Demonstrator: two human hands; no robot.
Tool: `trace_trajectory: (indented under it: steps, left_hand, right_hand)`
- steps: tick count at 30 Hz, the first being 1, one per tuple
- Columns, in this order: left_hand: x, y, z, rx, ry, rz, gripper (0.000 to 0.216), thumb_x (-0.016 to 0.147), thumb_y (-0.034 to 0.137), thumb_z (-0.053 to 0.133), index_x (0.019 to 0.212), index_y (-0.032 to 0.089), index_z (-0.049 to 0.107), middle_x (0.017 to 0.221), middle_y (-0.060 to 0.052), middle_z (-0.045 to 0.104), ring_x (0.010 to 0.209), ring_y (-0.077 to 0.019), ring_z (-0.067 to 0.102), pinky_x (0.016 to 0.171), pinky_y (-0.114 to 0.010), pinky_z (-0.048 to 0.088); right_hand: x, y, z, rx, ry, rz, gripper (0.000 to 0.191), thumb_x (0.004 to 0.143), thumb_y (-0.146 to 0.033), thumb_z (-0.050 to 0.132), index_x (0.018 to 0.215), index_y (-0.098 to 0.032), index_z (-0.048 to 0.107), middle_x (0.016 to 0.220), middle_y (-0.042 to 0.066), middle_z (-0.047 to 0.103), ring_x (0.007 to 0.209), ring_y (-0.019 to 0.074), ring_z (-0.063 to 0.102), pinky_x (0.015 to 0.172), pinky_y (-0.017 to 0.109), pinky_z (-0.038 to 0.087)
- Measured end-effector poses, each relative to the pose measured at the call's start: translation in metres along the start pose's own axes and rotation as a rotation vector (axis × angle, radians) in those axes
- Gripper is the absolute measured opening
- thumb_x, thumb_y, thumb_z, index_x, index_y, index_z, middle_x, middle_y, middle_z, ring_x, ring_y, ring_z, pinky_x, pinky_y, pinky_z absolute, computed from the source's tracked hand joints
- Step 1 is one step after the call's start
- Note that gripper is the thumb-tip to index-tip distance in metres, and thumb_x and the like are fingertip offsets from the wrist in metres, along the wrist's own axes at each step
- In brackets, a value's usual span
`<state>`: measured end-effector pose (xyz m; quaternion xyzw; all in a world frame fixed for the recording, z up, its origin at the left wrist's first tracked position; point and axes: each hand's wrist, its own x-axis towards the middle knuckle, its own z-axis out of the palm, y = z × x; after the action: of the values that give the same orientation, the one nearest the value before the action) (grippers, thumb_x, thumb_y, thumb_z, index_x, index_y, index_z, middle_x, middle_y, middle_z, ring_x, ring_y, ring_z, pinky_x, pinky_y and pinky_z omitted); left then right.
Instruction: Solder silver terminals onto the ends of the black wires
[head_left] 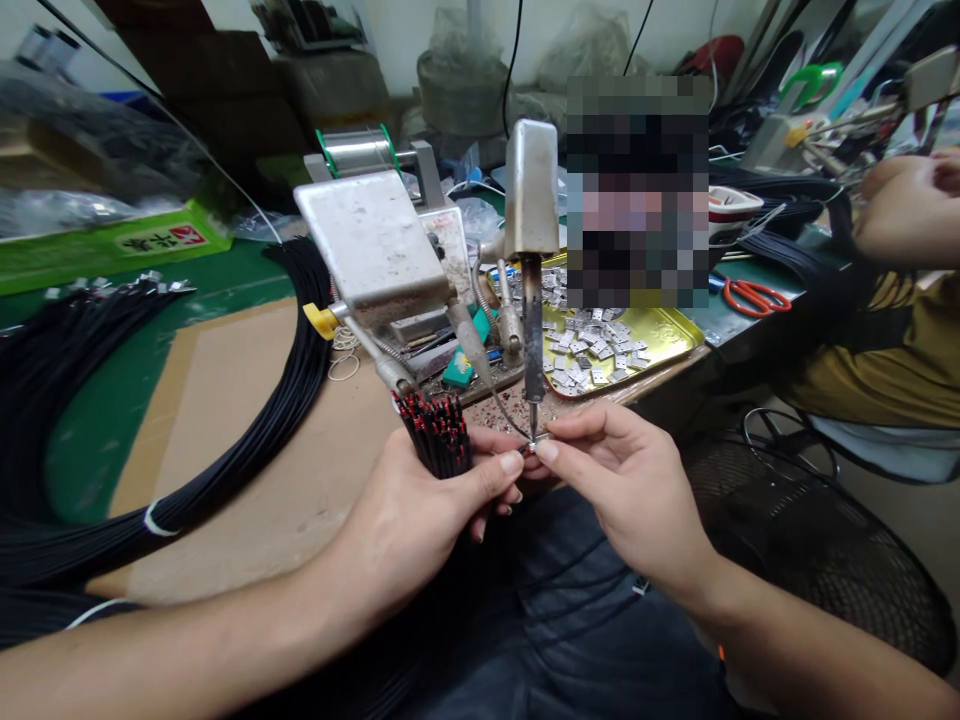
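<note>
My left hand [420, 505] is closed around a bundle of black wires with red tips [439, 432], its thumb stretched toward my right hand. My right hand [615, 480] pinches a small metal part [534, 447] between thumb and forefinger. That part sits right under the tip of the vertical soldering iron [532, 330], which hangs from a metal soldering fixture [390, 260]. The two thumbs nearly touch at the part.
A yellow tray [660, 335] of several small metal parts lies behind the iron. Long black cable bundles [150, 400] loop across the brown and green bench at left. Another person in a yellow shirt [892, 340] sits at right, red scissors [754, 296] near them. A fan guard [825, 540] stands at lower right.
</note>
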<state>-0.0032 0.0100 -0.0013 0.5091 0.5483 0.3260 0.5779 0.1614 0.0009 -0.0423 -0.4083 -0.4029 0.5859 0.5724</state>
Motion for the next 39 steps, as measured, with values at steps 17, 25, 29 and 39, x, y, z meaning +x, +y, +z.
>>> trace_trajectory:
  steps: [17, 25, 29, 39]
  left_hand:
    - [-0.002, 0.001, 0.002, -0.043, 0.024, -0.004, 0.024, 0.074, 0.032, 0.076, 0.084, 0.011, 0.068, 0.061, -0.003, 0.065, 0.054, -0.0136, 0.056, 0.042, -0.019, 0.043]
    - [-0.003, 0.004, 0.003, -0.042, 0.033, -0.036, 0.022, 0.073, 0.030, 0.076, 0.082, 0.011, 0.070, 0.059, -0.003, 0.064, 0.054, -0.0140, 0.056, 0.041, -0.019, 0.043]
    - [-0.006, 0.006, 0.005, -0.024, 0.015, -0.091, 0.023, 0.071, 0.032, 0.078, 0.081, 0.012, 0.071, 0.058, -0.003, 0.065, 0.053, -0.0140, 0.055, 0.043, -0.020, 0.042]
    - [-0.015, 0.006, 0.011, 0.056, -0.269, -0.137, 0.027, 0.079, 0.041, 0.072, 0.072, 0.015, 0.071, 0.065, -0.004, 0.068, 0.059, -0.0143, 0.056, 0.057, -0.024, 0.044]
  right_hand:
    - [-0.003, -0.001, 0.000, -0.008, 0.009, -0.031, 0.011, 0.078, -0.017, 0.078, 0.082, -0.017, 0.067, 0.076, -0.001, 0.073, 0.069, 0.0130, 0.073, 0.069, 0.023, 0.062]
    - [-0.003, 0.001, 0.001, -0.054, 0.004, -0.013, 0.014, 0.077, -0.020, 0.078, 0.082, -0.018, 0.065, 0.075, 0.000, 0.072, 0.070, 0.0136, 0.072, 0.069, 0.024, 0.060]
    - [-0.003, -0.007, -0.005, -0.197, -0.016, 0.000, 0.021, 0.074, -0.020, 0.080, 0.087, -0.020, 0.064, 0.078, -0.001, 0.069, 0.073, 0.0139, 0.068, 0.068, 0.024, 0.057]
    - [0.003, -0.064, -0.044, -0.672, -0.450, -0.033, 0.008, 0.084, -0.027, 0.070, 0.087, -0.022, 0.076, 0.083, 0.003, 0.073, 0.075, 0.0181, 0.065, 0.066, 0.027, 0.051]
